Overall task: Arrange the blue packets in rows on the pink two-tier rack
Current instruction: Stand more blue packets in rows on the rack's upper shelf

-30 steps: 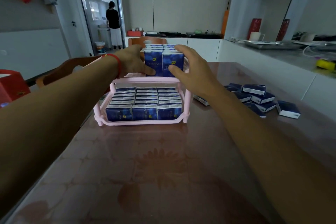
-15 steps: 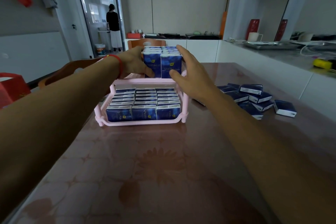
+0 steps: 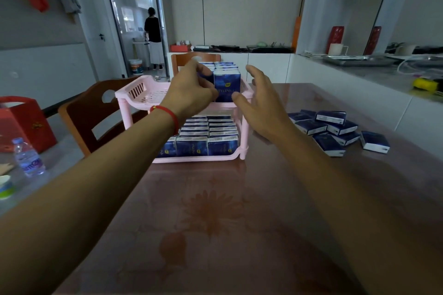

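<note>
**Two tiers, two hands, one loose pile**

One pink two-tier rack [image 3: 134, 93] stands near the far edge of the table [image 3: 239, 223]. Its lower tier [image 3: 199, 157] holds three rows of upright blue packets [image 3: 221, 145], filling it from front rim to back. On the upper tier [image 3: 148, 93] two rows of packets [image 3: 226, 82] stand at the right end; the left end is bare.

The left hand [image 3: 191, 93], a red string bracelet [image 3: 167, 115] on its wrist, has curled fingers pinching the front packet of the left upper row, mostly hidden behind it. The right hand [image 3: 259, 103] hovers just beside the right upper row, fingers spread apart and relaxed, gripping nothing.

Toward the table's right edge lies one loose pile of packets [image 3: 335, 127]; about nine can be counted, some overlapping. One water bottle [image 3: 28, 158] stands at the left edge.
</note>
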`<action>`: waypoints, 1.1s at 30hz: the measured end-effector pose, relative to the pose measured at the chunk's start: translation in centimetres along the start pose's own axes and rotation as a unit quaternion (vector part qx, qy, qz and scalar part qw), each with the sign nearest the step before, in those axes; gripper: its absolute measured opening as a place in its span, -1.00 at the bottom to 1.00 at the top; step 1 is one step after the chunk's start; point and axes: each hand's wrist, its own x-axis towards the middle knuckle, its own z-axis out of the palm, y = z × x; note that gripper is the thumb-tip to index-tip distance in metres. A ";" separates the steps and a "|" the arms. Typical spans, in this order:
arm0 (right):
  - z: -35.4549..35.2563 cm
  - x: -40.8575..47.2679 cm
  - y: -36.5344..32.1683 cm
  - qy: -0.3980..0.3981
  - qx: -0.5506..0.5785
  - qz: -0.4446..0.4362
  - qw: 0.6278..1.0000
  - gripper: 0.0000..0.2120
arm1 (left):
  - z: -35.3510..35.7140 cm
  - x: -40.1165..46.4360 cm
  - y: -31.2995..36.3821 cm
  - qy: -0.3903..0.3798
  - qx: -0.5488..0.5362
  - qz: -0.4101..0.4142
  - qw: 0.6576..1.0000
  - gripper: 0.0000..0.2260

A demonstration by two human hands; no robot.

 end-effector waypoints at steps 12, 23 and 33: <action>-7.7 -7.0 9.1 0.040 -0.181 0.088 0.979 -0.58 | 0.1 -2.3 0.0 0.143 0.142 0.206 0.958 -0.72; -10.6 -8.9 16.2 0.036 -0.378 0.277 0.882 -0.26 | 15.4 -9.7 -1.1 -0.074 0.115 0.280 0.950 -0.77; -9.5 -9.9 10.6 0.046 -0.080 0.200 0.975 -0.55 | 17.8 -8.4 -2.9 -0.159 -0.040 -0.019 0.986 -0.75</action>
